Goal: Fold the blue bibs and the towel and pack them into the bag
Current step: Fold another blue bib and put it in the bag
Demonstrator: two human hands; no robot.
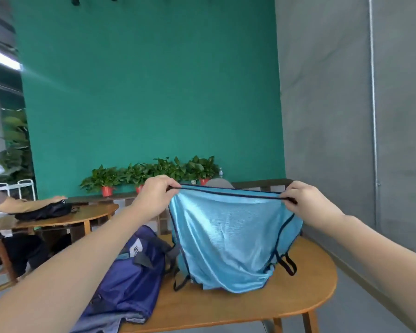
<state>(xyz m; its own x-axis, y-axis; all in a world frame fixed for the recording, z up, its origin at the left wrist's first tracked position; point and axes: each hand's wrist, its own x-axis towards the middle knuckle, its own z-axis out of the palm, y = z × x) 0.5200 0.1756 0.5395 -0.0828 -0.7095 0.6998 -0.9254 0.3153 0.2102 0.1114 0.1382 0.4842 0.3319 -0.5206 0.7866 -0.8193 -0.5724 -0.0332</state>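
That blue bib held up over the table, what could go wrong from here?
The blue bib hangs from pinches by the left hand and right hand at its top edge; it may slip loose. Its dangling black loops could snag. Its hem bunches on the table, risking a crooked fold.

Left hand (155, 197) and right hand (306, 203) pinch the dark-trimmed top edge of a light blue bib (231, 239), held taut and raised; its lower folds and strap loops rest on the wooden table (226, 311). A purple bag (127, 280) lies at the table's left edge, touching the bib.
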